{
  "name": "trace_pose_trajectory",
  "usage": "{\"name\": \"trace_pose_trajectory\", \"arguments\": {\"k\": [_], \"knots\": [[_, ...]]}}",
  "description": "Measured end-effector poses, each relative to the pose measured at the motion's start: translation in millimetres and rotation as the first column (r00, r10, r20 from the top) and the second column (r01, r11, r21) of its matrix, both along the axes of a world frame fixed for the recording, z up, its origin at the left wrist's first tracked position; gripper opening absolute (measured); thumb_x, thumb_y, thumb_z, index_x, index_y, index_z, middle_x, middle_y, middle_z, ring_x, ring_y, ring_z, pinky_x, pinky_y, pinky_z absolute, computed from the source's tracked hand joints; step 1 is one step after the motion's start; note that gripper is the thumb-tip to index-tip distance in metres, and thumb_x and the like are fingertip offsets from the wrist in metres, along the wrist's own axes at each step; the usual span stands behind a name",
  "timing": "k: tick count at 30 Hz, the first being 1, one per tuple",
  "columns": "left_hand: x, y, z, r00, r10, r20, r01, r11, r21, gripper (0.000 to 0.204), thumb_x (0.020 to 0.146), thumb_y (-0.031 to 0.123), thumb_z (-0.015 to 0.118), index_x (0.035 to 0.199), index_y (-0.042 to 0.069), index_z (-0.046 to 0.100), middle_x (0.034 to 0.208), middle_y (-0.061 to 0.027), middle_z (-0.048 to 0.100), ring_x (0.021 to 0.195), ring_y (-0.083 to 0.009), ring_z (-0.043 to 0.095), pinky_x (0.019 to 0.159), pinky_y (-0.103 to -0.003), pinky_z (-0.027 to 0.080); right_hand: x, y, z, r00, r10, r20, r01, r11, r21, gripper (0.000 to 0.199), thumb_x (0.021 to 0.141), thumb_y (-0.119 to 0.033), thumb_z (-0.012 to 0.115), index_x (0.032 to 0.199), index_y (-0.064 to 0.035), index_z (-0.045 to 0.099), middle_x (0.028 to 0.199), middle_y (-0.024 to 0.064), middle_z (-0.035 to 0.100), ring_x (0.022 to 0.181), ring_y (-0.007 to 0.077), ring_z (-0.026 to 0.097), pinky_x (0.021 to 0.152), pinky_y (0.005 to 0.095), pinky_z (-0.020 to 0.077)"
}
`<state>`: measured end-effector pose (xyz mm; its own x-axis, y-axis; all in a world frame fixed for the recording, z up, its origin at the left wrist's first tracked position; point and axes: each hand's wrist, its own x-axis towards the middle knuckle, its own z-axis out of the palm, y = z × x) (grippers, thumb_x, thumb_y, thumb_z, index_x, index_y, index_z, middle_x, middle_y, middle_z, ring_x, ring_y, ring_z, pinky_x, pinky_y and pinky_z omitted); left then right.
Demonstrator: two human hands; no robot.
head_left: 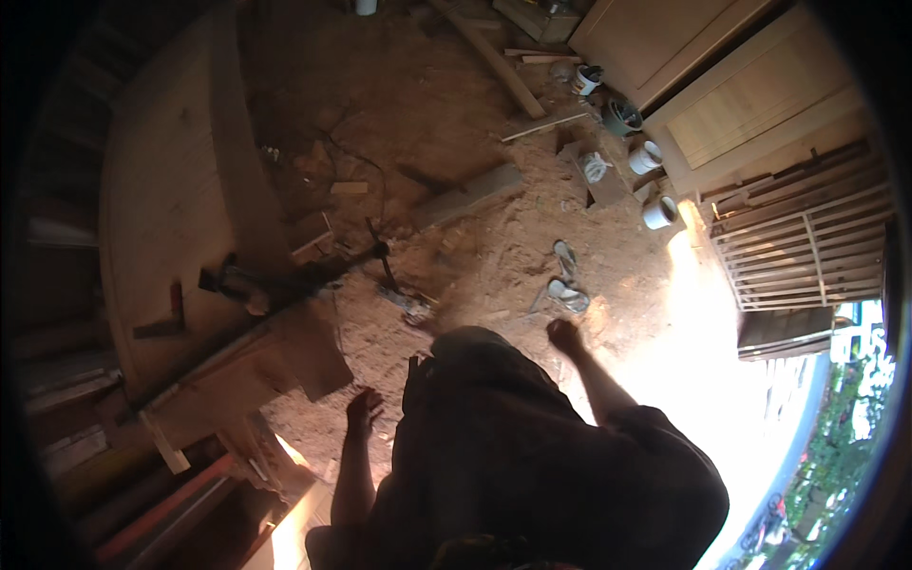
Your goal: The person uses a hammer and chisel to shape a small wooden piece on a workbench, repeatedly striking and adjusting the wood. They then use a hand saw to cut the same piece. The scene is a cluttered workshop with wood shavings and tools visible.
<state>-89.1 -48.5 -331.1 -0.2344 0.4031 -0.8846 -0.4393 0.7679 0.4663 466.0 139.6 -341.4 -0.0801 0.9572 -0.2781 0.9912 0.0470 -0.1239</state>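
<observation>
My left hand (pixel 364 408) hangs at my side with fingers loosely bent and slightly apart; nothing shows in it. My right hand (pixel 564 337) is held forward, its fingers curled into a fist with no object visible. Nearest to the right hand is a pair of sandals (pixel 567 296) on the dirt floor. Left of me a long bar clamp (pixel 328 274) lies slantwise across the workbench edge. A dark tool (pixel 226 276), its kind unclear, rests by it. Farther left on the wooden board (pixel 161 218) is what looks like a try square (pixel 167 321).
Ahead, a thick timber beam (pixel 470 197) and a long plank (pixel 494 62) lie on the floor. White buckets (pixel 658 213) and a dark bucket (pixel 622 118) stand along the right, beside leaning wooden doors (pixel 722 133). A slatted wooden frame (pixel 807 247) stands by the bright opening.
</observation>
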Motion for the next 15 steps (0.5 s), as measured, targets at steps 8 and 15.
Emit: {"name": "trace_pose_trajectory", "arguments": {"k": [8, 15], "knots": [[85.2, -45.4, -68.3, 0.845, -0.420, -0.331, 0.519, 0.792, 0.321, 0.035, 0.107, 0.017, 0.048, 0.138, 0.004, 0.057, 0.128, -0.0115, 0.069, 0.116, -0.0253, 0.067, 0.094, -0.043, 0.058, 46.1, -112.6, -25.2, 0.945, -0.250, -0.212, 0.104, 0.843, -0.528, 0.031, 0.090, -0.038, 0.068, 0.097, -0.0097, 0.078, 0.094, 0.0167, 0.077, 0.094, 0.0342, 0.074, 0.077, 0.0484, 0.0556], [104.5, 19.7, -87.2, 0.691, -0.641, -0.334, 0.668, 0.743, -0.043, 0.031, 0.106, 0.019, 0.051, 0.130, 0.004, 0.064, 0.120, -0.0118, 0.070, 0.109, -0.0249, 0.068, 0.091, -0.041, 0.057, 7.9, 52.4, -33.3, 0.994, -0.107, -0.034, 0.081, 0.896, -0.437, 0.031, 0.093, -0.032, 0.066, 0.096, -0.0037, 0.077, 0.095, 0.0195, 0.077, 0.097, 0.0320, 0.075, 0.083, 0.0459, 0.0593]]}}
